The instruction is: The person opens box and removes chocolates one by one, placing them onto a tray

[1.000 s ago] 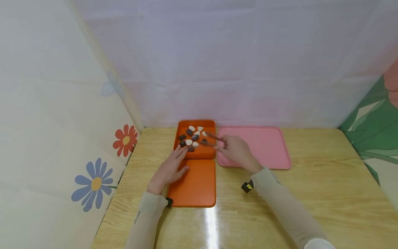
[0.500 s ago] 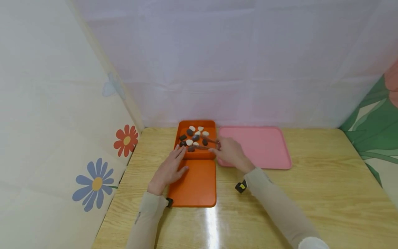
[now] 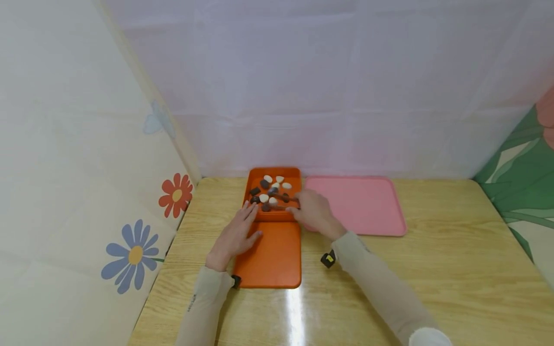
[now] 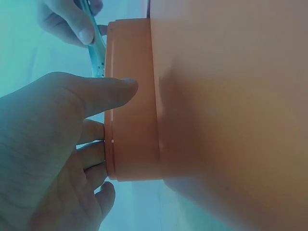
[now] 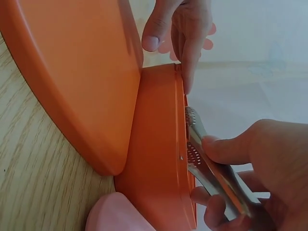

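Head view: your right hand (image 3: pixel 315 211) grips tongs (image 5: pixel 222 179), apparently picking pieces (image 3: pixel 264 198); squeeze next, outstretched left hand (image 3: pixel 235 235) on the box (image 3: pixel 279 216)

Wood-grain table (image 3: pixel 433 283) under orange and pink

Its glossy top shows a bright streak of light (image 3: pixel 295 315). Toward the far edge sits an open orange box (image 3: pixel 277 217), with an orange lid (image 3: pixel 270 257) directly in front and a pink tray (image 3: pixel 361 206) just to the right.

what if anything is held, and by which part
Metal tongs, gripped by their arms behind the perforated tips, in the right hand; the left hand only touches the orange box.
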Available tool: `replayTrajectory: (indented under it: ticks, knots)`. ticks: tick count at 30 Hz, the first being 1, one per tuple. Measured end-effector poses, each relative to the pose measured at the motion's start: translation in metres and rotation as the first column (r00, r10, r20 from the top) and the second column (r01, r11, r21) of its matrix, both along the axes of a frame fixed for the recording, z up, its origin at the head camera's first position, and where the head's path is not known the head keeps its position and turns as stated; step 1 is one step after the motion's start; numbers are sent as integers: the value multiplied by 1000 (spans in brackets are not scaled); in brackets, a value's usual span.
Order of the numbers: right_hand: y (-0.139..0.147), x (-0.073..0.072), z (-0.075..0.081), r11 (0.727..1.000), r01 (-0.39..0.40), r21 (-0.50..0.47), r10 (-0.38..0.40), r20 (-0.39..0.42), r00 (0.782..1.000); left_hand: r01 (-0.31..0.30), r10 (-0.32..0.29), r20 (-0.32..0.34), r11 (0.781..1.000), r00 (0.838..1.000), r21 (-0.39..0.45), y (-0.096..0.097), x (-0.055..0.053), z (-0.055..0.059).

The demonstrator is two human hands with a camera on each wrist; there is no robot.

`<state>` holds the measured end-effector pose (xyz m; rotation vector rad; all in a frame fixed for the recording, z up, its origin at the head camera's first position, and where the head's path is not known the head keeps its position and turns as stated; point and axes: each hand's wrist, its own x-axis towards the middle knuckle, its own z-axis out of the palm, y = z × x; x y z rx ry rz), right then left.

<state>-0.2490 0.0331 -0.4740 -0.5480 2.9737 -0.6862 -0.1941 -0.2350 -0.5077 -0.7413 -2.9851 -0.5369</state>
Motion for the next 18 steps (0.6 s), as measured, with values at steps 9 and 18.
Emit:
replayTrajectory:
  ticks: [9, 18]
  knots:
    - [-10, -3, -5, 1000, -25, -1, 25, -3, 1000, -11, 11, 20, 1000, 1000, -9, 0, -1, -1]
    - [-19, -5, -4, 997, -37, 66, 39, -38, 998, -18, 19, 21, 1000, 1000, -13, 0, -1, -2]
